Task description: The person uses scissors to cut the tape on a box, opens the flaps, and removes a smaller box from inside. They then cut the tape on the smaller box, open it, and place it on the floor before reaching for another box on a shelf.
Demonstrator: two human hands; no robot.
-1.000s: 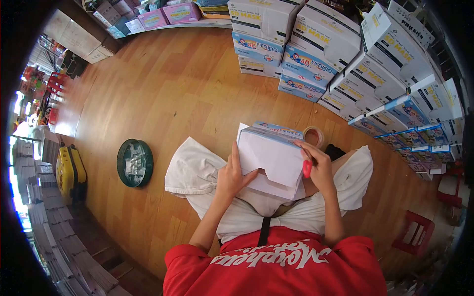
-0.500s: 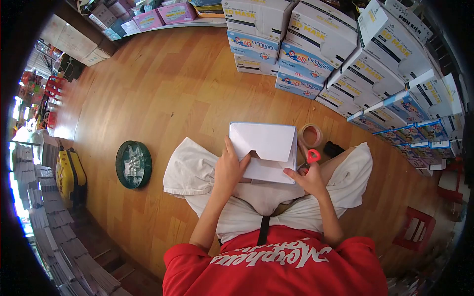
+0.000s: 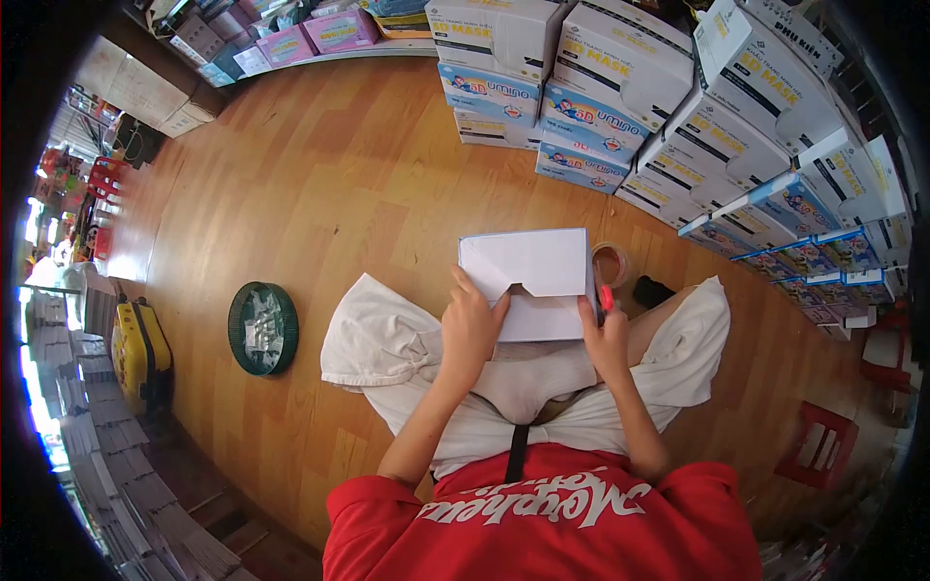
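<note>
A white box (image 3: pixel 528 261) with a notched flap lies over my crossed legs. Its left side is gripped by my left hand (image 3: pixel 470 324), with the thumb near the notch and the fingers along the outer edge. My right hand (image 3: pixel 606 339) is at the box's right side, closed on red-handled scissors (image 3: pixel 607 297), its thumb against the box edge. The scissors' blades are hidden. Just beyond the right side of the box, a roll of tape (image 3: pixel 610 263) rests on the wooden floor.
A green round basket (image 3: pixel 263 370) with small plastic packets stands on the floor at the left. Stacked mask boxes (image 3: pixel 620 58) line the upper right. A yellow suitcase (image 3: pixel 136 339) is at far left, a red stool (image 3: pixel 819 445) at right.
The box has shifted slightly up and right and turned a little, both hands moving with it. The scissors' handles now show more edge-on.
</note>
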